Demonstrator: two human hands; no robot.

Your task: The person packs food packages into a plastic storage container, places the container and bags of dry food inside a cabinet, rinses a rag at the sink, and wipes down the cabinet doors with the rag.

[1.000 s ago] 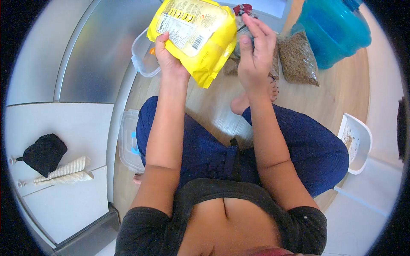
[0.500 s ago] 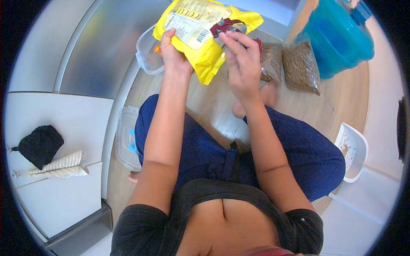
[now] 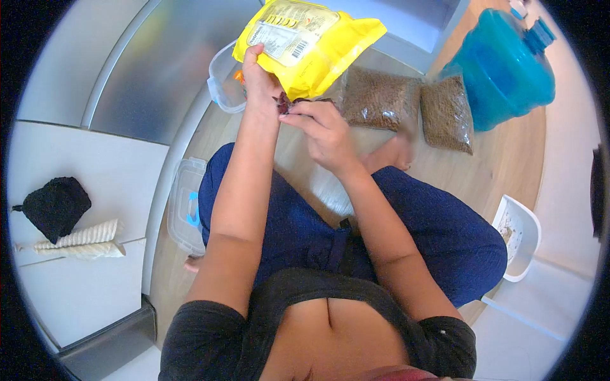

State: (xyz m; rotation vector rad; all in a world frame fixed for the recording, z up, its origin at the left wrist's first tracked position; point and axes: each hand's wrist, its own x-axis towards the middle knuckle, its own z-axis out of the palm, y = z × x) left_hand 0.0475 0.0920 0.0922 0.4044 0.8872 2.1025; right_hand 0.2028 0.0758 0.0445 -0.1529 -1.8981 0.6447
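Note:
A yellow food bag [image 3: 327,57] with a printed back panel and barcode is gripped at its left edge by my left hand [image 3: 258,82], thumb on the front. Just below the bag's lower edge, my right hand [image 3: 323,132] pinches a crumpled dark red piece [image 3: 283,103]. That piece also reaches close to my left wrist, and part of it is hidden by the bag and my fingers; I cannot tell whether it is cloth or wrapper. Behind my hands, a clear bag of brown pellets [image 3: 381,95] lies on the floor, with a second pellet bag [image 3: 446,114] beside it.
A clear plastic box [image 3: 219,76] with something orange inside stands left of the yellow bag. Its likely lid [image 3: 183,219] lies by my left knee. A blue water jug [image 3: 508,76] is at the back right. A white tray [image 3: 527,244] sits right of my knee.
My right hand has moved down and left with the dark red piece, from in front of the yellow bag to beneath it. The bag has tilted slightly, uncovering more of the pellet bag.

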